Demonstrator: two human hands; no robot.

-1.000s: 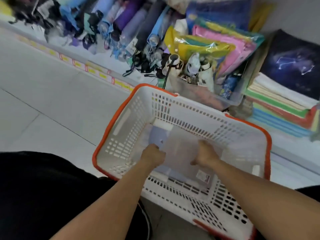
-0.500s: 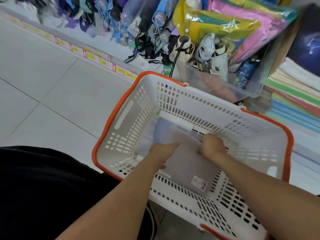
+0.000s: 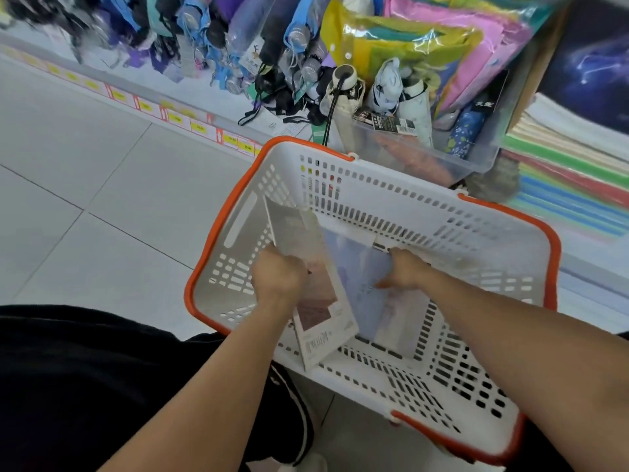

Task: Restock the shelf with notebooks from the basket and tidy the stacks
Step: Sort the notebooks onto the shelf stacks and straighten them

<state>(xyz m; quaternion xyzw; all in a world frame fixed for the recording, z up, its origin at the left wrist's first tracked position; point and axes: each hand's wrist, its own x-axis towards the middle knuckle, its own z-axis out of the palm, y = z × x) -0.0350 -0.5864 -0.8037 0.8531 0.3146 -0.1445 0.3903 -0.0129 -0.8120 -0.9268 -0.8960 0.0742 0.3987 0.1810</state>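
A white plastic basket (image 3: 401, 206) with an orange rim stands on the floor in front of me. My left hand (image 3: 279, 277) grips a pale notebook (image 3: 316, 311) and holds it tilted up on its edge inside the basket. A barcode label shows at the lifted notebook's near corner. Beneath it lies a light blue notebook (image 3: 360, 284) flat on the basket floor. My right hand (image 3: 406, 270) rests on that blue notebook with fingers curled over its far edge. Stacks of coloured notebooks (image 3: 571, 172) sit on the low shelf at the right.
A clear bin (image 3: 425, 155) of folded umbrellas stands just behind the basket. More umbrellas hang along the shelf at the upper left, with yellow price tags (image 3: 200, 126) on its edge. Grey floor tiles (image 3: 85, 199) stretch to the left. My dark clothing fills the lower left.
My left hand has lifted the top notebook from flat to tilted on its edge, uncovering the blue notebook below. My right hand has shifted to that blue notebook. The view has moved closer.
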